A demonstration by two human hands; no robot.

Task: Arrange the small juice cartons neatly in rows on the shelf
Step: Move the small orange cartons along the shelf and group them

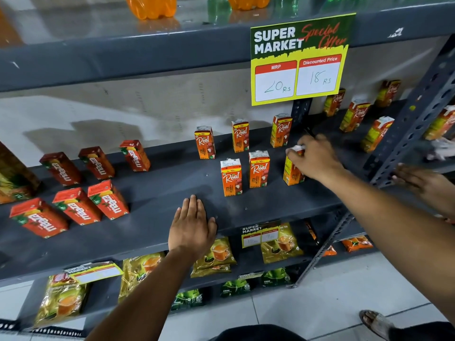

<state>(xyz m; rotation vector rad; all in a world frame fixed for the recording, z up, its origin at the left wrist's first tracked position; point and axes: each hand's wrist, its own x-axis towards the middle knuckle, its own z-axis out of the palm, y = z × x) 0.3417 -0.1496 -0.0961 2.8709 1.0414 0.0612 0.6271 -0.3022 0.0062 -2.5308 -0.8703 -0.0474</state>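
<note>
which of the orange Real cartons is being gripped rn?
The rightmost orange Real juice carton in the front row: the right hand clasps its top. The other cartons stand untouched; the left hand rests flat on the shelf.

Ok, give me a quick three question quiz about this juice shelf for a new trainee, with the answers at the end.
1. True or false: the left hand lies flat and empty on the shelf.
2. The right hand has its grip on which carton? A) a red carton on the left B) the orange carton at the right end of the front row C) a back row carton
3. What discounted price is written on the offer sign?

Key: 1 true. 2 B. 3 18 Rs.
</note>
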